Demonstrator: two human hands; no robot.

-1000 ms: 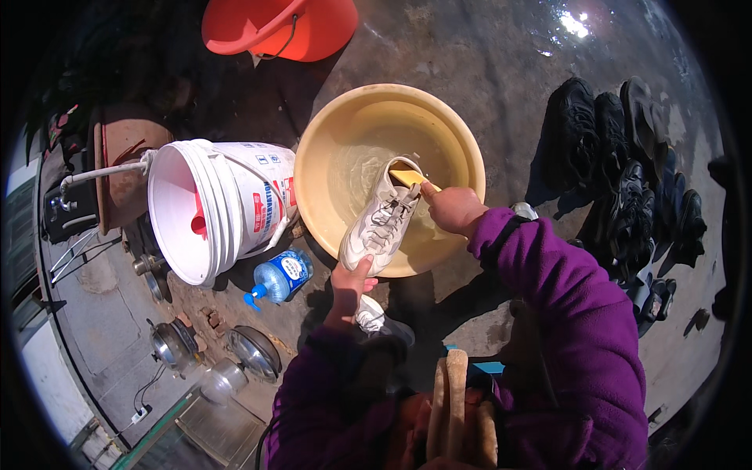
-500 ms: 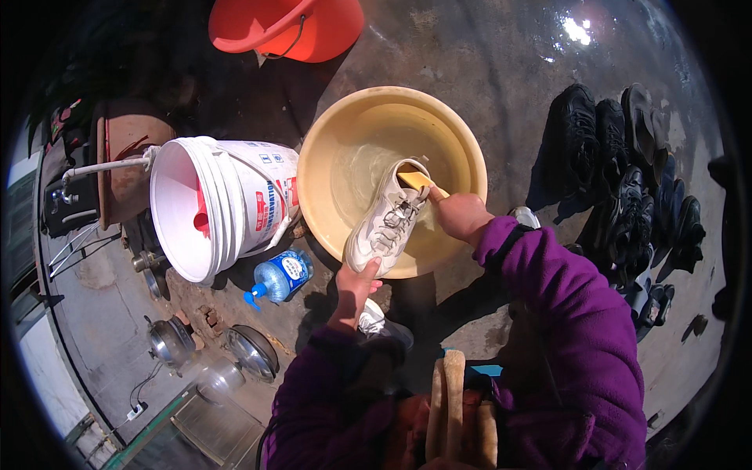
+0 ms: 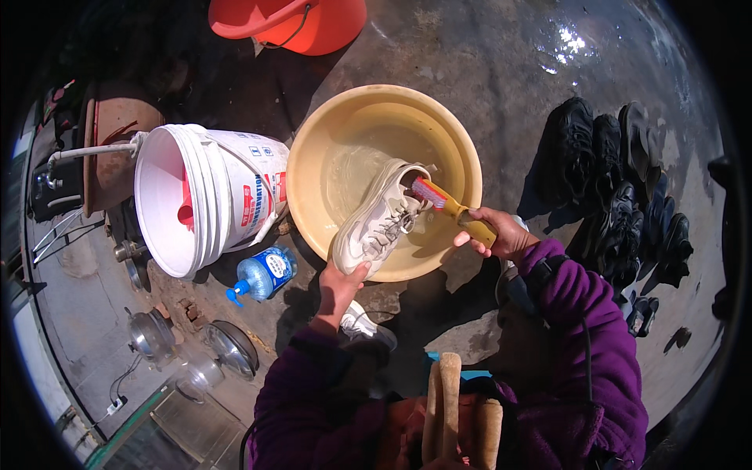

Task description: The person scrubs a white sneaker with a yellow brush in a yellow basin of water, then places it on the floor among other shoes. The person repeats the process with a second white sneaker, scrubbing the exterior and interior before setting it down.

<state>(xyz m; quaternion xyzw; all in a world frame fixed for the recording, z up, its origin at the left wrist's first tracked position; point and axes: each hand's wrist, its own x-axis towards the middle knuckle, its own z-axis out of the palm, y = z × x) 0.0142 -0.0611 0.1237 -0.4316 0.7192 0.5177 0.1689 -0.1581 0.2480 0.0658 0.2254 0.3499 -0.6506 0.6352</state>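
Note:
A pale beige lace-up shoe is held over the near part of a yellow basin, with water in its bottom. My left hand grips the shoe by its toe, fingers partly hidden under it. In my right hand is the handle of a yellow scrub brush. Its red and white bristles show at the shoe's collar, the brush end by the ankle opening. Below my left hand, a second, light-coloured shoe rests on the ground.
Left of the basin, a white bucket lies tipped with something red inside. A blue pump bottle is nearby. At the far side stands a red bucket. Several dark shoes line the right. Metal pot lids lie lower left.
My right hand has moved right and nearer, drawing the brush partly out of the shoe and turning it so its bristles show. The shoe, still in my left hand, has shifted slightly left.

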